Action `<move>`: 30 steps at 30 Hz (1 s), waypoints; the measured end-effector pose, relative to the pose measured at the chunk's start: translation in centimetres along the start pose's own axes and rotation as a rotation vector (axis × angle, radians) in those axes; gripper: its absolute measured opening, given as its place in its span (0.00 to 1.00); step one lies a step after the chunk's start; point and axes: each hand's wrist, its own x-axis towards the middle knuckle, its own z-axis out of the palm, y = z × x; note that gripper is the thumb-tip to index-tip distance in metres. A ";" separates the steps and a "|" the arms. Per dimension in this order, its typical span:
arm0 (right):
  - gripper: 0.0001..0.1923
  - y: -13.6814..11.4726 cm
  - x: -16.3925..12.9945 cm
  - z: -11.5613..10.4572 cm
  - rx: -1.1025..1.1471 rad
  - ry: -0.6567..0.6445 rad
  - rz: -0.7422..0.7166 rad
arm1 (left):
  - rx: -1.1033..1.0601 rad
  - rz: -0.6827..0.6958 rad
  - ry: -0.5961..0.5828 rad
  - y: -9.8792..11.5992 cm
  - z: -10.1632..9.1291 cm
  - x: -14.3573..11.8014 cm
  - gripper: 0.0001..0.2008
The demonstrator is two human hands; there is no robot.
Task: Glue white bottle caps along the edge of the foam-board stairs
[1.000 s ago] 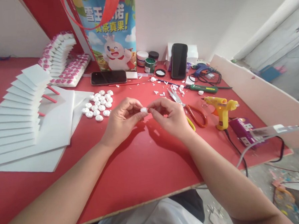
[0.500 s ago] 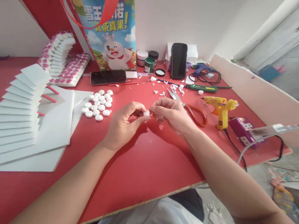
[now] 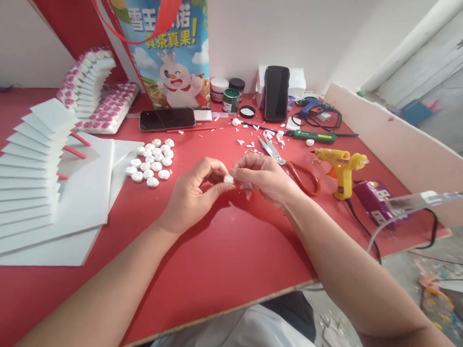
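pinching a small white foam piece (image 3: pixel 228 179) between them, left hand (image 3: pixel 191 193) and right hand (image 3: pixel 265 179) fingers close on it.

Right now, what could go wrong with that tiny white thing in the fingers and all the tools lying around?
1. The small white piece is pinched only between the fingertips of the left hand and right hand; it could slip onto the red table.
2. The scissors lie open just behind the right hand, so a knuckle might brush the blades.
3. The yellow glue gun stands nearby with its cord trailing; a tug might topple it.
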 end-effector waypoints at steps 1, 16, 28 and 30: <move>0.18 0.0 0.0 0.0 -0.001 0.000 0.002 | -0.005 -0.011 0.002 0.1 0.0 0.0 0.09; 0.19 -0.2 0.0 -0.2 0.010 -0.034 0.031 | -0.042 -0.073 -0.012 0.6 0.0 0.1 0.10; 0.12 0.1 0.0 -0.5 0.044 -0.054 0.051 | -0.017 -0.042 0.003 0.2 0.0 0.1 0.08; 0.11 0.1 0.0 -0.6 0.042 -0.055 0.051 | -0.020 -0.036 0.002 0.2 0.0 0.1 0.08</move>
